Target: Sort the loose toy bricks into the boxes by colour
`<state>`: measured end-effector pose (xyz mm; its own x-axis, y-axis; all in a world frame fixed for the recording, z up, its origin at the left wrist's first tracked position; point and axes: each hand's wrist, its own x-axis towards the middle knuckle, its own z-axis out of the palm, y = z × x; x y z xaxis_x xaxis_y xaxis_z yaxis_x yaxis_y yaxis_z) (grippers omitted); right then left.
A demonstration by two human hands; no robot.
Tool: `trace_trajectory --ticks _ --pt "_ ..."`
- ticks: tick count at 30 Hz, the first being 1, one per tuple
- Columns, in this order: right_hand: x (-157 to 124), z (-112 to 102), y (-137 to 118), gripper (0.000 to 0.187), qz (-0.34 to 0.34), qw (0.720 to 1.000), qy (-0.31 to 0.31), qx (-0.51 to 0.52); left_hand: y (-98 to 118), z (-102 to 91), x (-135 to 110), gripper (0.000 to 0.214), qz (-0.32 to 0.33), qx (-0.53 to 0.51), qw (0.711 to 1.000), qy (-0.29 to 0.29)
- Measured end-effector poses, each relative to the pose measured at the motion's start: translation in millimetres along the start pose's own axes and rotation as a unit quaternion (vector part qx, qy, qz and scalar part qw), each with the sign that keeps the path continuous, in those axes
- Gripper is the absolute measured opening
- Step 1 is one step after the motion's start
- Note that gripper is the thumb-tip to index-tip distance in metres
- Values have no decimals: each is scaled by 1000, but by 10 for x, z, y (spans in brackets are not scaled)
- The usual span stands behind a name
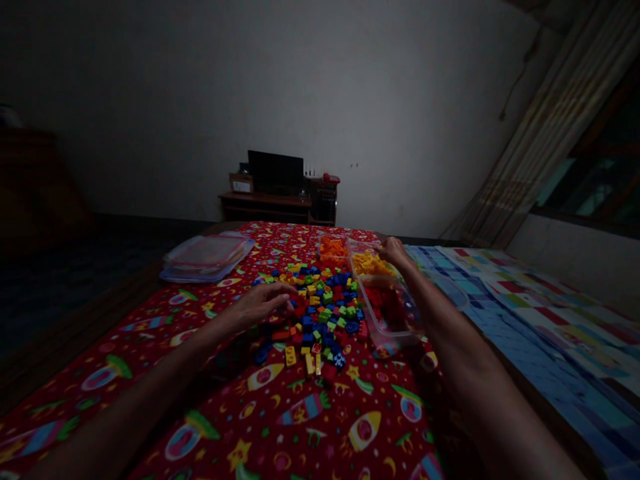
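Yellow pieces (pixel 371 264) are sitting boxed; many mixed blocks (pixel 320 328) are lying loose on cloth (pixel 225 400). Left hand (pixel 264 301) is curving over blocks, right hand (pixel 394 251) beside box (pixel 364 246); dimness is hiding either grip's opening and contents.

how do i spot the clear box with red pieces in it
On the red patterned cloth, find the pile of mixed blocks. The clear box stands on its right, nearest the camera. Red pieces set it apart; its neighbours farther back hold yellow pieces and orange pieces.
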<state>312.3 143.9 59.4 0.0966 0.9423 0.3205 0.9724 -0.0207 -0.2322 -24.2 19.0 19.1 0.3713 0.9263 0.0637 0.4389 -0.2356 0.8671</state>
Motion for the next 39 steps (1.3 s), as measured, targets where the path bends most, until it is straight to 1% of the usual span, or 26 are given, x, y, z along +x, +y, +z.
trace_trajectory --ticks 6,8,11,14,16,19,21,22,25,28,31,34,36,39 --pt "127 -23 54 26 -7 1000 -17 -24 -52 -104 22 53 22 52 998 16" --pt "156 -45 47 29 -14 1000 -15 -18 -84 -135 33 52 29 71 997 30" --pt "160 -83 12 36 -31 999 17 -7 -152 -189 52 50 31 108 991 67" --pt "66 -122 -106 34 -65 996 46 27 -261 -251 80 47 23 158 980 120" --pt "-85 -137 -259 29 -112 990 42 70 -362 -285 108 43 18 196 969 151" --pt "-458 -114 -581 23 -211 969 -7 125 -513 -300 151 38 34 241 954 172" --pt "-761 -56 -808 21 -260 955 -53 135 -569 -278 167 35 50 257 950 168" --pt "-907 -16 -909 20 -274 951 -61 129 -577 -260 169 35 58 263 949 163" --pt "-1239 116 -1126 20 -291 948 -93 86 -540 -205 161 33 94 276 947 139" --pt "-1387 207 -1222 20 -294 949 -98 65 -491 -201 160 31 132 283 944 107" --pt "-1478 236 -1285 21 -305 945 -93 80 -485 -245 175 25 136 302 940 82" --pt "-1637 287 -1378 15 -361 921 -109 95 -486 -266 183 21 131 320 936 62" --pt "-1768 370 -1446 12 -404 903 -111 92 -476 -247 179 21 136 327 933 57" --pt "-1903 521 -1509 11 -434 894 -97 59 -473 -196 163 23 145 329 932 46"
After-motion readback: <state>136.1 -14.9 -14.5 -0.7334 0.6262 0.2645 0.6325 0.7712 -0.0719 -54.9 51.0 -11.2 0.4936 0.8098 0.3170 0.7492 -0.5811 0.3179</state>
